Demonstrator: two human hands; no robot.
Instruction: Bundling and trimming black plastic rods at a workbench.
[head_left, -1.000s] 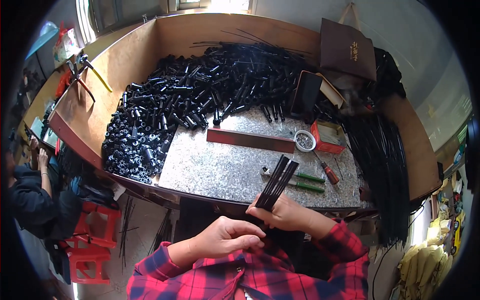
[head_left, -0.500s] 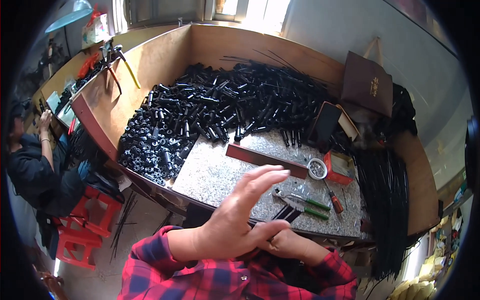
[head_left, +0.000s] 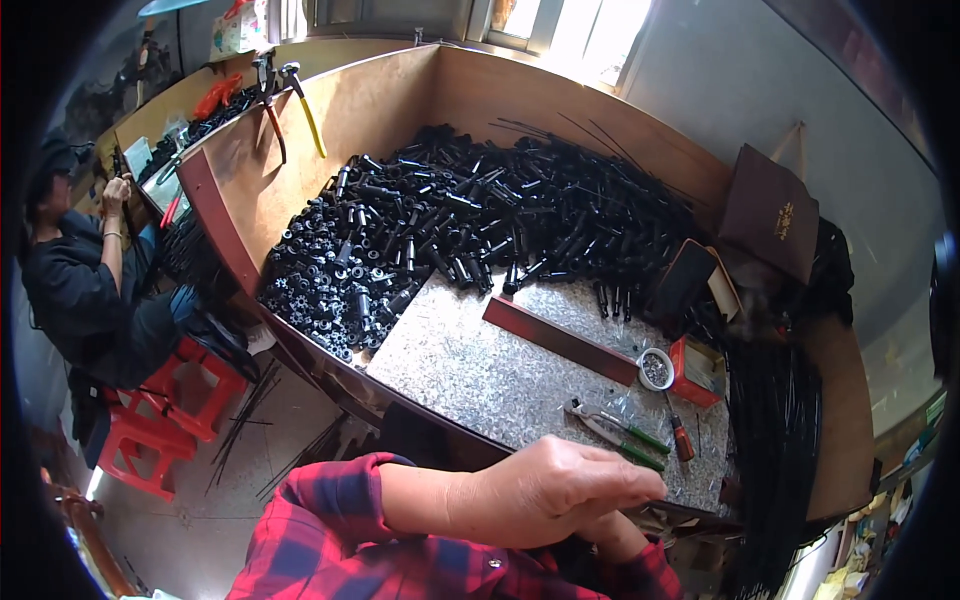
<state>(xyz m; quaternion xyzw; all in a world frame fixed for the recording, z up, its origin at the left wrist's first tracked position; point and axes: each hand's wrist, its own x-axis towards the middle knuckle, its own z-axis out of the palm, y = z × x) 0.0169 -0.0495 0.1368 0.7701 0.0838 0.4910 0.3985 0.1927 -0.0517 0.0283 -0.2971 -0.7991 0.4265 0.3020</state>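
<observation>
My left hand (head_left: 555, 490) reaches across in front of me at the bench's near edge, its back toward me. Its fingers are bent and pressed together, and whatever lies under them is hidden. Below and behind it is my right hand (head_left: 612, 535); only a part near the wrist shows, its fingers covered. Just beyond the hands, green-handled pliers (head_left: 618, 435) lie on the speckled board (head_left: 450, 350). Near them are a screwdriver (head_left: 682, 438) with a red-brown handle and a small white round dish (head_left: 655, 370) of tiny metal pieces. Farther back rests a long dark red bar (head_left: 560, 342).
Black tubular parts (head_left: 480, 200) are heaped at the back, with small black ring-like parts (head_left: 325, 285) at left. A red box (head_left: 697, 370) and long black rods (head_left: 775, 430) are at right. Two pliers (head_left: 303, 110) hang on the left partition; beyond it sits a co-worker (head_left: 90, 270) near red stools (head_left: 150, 440).
My left hand has come down and right from a raised, spread pose, its fingers drawing together over the right hand. Black pieces beside the pliers are out of sight. The view has shifted.
</observation>
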